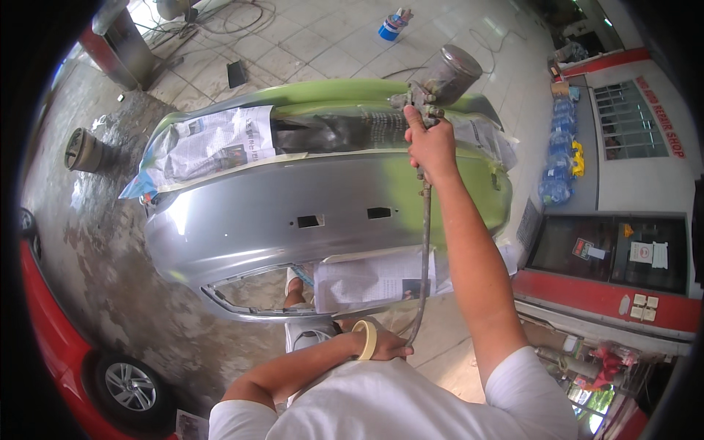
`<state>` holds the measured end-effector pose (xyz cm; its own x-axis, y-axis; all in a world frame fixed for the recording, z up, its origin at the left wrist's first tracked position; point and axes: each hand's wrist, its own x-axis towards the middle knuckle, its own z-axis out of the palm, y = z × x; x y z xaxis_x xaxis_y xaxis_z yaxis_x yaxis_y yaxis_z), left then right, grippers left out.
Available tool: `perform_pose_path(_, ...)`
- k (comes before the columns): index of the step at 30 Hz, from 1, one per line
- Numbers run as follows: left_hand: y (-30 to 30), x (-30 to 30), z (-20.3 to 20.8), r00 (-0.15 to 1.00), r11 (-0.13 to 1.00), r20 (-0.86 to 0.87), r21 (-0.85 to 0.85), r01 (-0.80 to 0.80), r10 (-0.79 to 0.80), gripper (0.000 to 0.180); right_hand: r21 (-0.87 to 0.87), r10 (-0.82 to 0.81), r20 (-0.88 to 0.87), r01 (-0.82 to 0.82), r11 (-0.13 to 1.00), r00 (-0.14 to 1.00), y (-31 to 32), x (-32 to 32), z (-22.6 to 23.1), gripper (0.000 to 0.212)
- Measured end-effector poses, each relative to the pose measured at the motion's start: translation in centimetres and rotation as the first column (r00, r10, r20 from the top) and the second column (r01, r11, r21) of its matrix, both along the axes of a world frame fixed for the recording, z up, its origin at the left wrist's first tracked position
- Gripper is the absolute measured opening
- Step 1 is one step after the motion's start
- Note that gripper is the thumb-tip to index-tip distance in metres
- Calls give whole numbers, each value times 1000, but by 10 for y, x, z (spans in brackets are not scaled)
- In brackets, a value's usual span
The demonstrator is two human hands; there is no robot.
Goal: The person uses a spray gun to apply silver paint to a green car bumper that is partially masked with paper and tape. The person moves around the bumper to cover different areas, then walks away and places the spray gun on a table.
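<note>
My right hand [431, 147], arm stretched forward, is wrapped round the handle of a spray gun [419, 97]. A metal paint cup [453, 72] tilts to the right on top of the gun. From the handle a hose [426, 249] runs down toward my body, where my left hand [385, 347] is closed on it at waist height. A roll of masking tape [367, 340] hangs round my left wrist. Below the gun lies a large curved car body panel [242, 209], silver-grey at left and yellow-green at right. Newspaper sheets [213, 143] cover parts of it.
A red car [51, 323] stands at lower left, and a bucket [84, 150] sits on the wet floor. Beyond the panel is a blue can [393, 28]. Water bottles [561, 147] line the right wall above a dark glass cabinet [572, 242]. Cables [220, 22] lie far left.
</note>
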<state>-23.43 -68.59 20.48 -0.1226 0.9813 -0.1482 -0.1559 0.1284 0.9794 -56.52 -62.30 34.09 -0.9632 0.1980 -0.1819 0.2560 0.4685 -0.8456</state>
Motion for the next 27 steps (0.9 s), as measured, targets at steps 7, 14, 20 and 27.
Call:
perform_pose_path(7,35,-20,37,995,993,-84,-112,36,-46,65,-21,-64,-67,63,998,996,84,-5,15,47)
perform_pose_path(14,73,-15,40,998,997,55,-79,11,-7,62,-30,-171,-88,169,985,981,147,-8,25,46)
perform_pose_path(20,77,-23,52,990,994,128,-102,-45,58,62,-13,-220,-129,220,975,967,174,-19,29,43)
perform_pose_path(27,68,-9,39,992,997,107,-48,-68,73,63,-73,-80,-56,76,994,995,116,-10,40,39)
